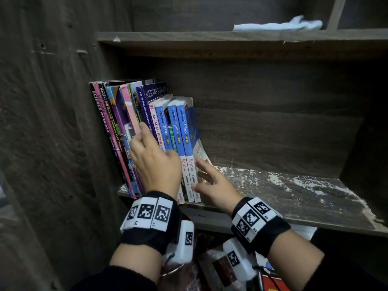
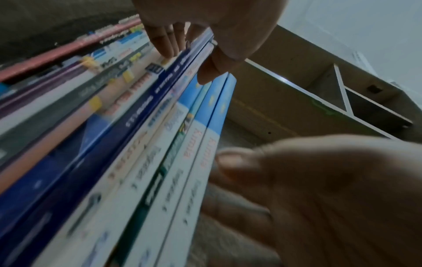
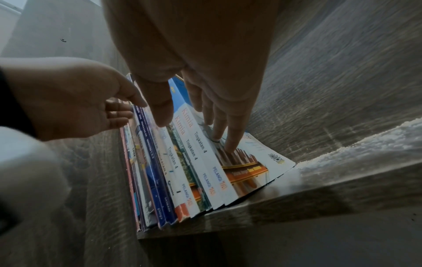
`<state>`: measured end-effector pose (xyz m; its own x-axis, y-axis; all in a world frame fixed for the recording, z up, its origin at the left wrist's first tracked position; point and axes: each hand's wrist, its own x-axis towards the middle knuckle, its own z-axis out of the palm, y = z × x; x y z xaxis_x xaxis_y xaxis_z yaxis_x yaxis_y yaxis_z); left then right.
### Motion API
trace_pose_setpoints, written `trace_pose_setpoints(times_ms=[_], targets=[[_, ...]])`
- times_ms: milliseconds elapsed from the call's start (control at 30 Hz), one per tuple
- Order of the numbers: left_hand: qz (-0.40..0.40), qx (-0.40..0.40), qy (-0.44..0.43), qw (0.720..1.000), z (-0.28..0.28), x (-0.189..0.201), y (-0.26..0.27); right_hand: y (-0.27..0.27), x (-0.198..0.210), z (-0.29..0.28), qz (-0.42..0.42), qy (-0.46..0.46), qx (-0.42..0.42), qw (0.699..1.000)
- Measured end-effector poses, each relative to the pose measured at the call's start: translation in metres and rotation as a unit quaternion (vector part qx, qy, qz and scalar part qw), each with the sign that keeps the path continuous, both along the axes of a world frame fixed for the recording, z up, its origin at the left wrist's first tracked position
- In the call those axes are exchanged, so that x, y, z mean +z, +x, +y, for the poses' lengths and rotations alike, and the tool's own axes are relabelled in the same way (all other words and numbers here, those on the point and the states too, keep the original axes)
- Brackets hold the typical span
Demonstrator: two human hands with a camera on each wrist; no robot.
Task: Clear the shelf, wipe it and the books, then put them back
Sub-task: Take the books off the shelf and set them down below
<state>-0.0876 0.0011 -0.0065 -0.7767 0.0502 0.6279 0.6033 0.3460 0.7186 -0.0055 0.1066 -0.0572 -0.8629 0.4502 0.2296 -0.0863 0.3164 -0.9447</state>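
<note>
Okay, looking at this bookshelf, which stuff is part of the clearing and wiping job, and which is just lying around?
Part of the job:
row of books
shelf
light blue cloth on the shelf above
left hand and right hand, both on the books

Just lying about:
clutter below the shelf, too dark to identify

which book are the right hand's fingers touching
The rightmost blue Kimia book, at the open end of the row; the right hand's fingers press its exposed front cover.
</note>
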Motion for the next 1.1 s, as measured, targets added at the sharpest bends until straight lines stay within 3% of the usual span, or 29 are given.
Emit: trace_pose_setpoints(times_ms=[167, 433, 633, 733, 933, 1100], targets=[[0.031, 0.037, -0.045, 0.998, -0.004, 0.028, -0.008, -0.001, -0.008, 0.014, 0.004, -0.023, 0.009, 1.0], [-0.007, -0.114, -0.02, 0.993, 0.041, 0.006, 0.015, -0.01, -0.019, 0.029, 0.005, -0.061, -0.01, 0.998], [0.004, -0.015, -0.049, 0.999, 0.062, -0.01, 0.012, -0.008, -0.033, 0.039, 0.007, -0.093, -0.004, 0.996], [0.012, 0.003, -0.013, 1.0, 0.059, -0.014, 0.007, -0.009, -0.04, 0.04, -0.005, -0.101, 0.011, 0.995], [0.006, -0.06, 0.062, 0.996, 0.031, -0.025, 0.021, -0.01, -0.038, 0.038, -0.025, -0.109, 0.003, 0.994], [0.009, -0.129, 0.217, 0.968, -0.013, -0.055, 0.04, -0.002, -0.025, 0.043, 0.033, -0.082, -0.021, 0.996]])
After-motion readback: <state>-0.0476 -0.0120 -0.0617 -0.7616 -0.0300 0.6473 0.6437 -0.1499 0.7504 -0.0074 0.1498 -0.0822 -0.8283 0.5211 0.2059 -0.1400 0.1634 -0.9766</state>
